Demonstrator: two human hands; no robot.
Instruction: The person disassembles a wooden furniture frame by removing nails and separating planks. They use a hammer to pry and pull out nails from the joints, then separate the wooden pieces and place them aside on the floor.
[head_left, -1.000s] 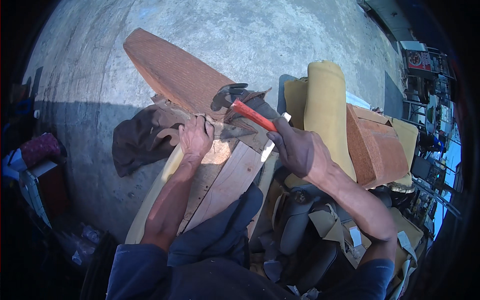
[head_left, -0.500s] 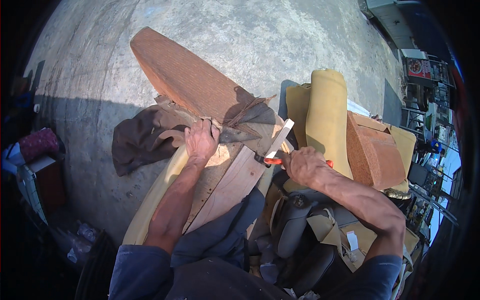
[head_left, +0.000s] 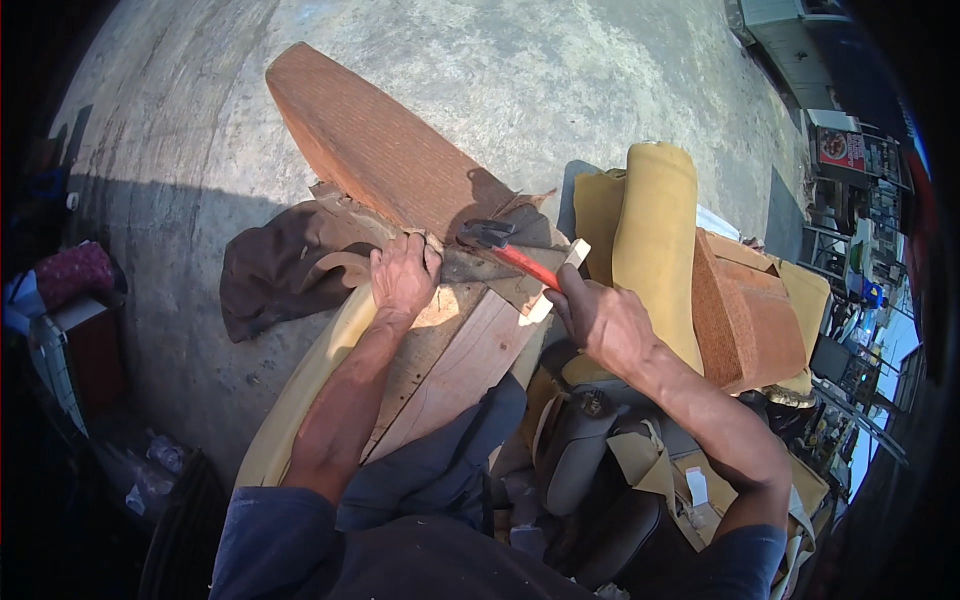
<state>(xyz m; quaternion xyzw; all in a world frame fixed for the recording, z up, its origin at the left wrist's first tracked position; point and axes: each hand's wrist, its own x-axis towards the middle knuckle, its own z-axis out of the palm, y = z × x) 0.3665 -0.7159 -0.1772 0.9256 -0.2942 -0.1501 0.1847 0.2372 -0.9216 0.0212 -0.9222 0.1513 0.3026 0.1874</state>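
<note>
My right hand (head_left: 605, 325) is wrapped around the red handle of a hammer (head_left: 525, 266). The hammer's black head is over torn dark fabric (head_left: 520, 230) at the end of a long rust-brown upholstered piece (head_left: 385, 140). My left hand (head_left: 405, 275) grips the edge where brown cloth (head_left: 290, 255) meets the wooden panel; its fingertips are partly hidden. A flat wooden board (head_left: 455, 370) lies over my lap, with yellow foam (head_left: 285, 430) along its left side. Under the hammer handle, a pale wood strip (head_left: 574, 257) sticks out.
On the right stand a rolled yellow foam pad (head_left: 655, 240) and a rust-brown cushion (head_left: 765, 320). Dark grey seat parts (head_left: 580, 455) and a cardboard box (head_left: 690, 510) lie below my right arm. Another box (head_left: 85, 335) sits at far left on the concrete floor (head_left: 480, 90).
My right hand has swung the hammer up and left, its head going from the strip to the torn fabric. My left hand stays at the same edge.
</note>
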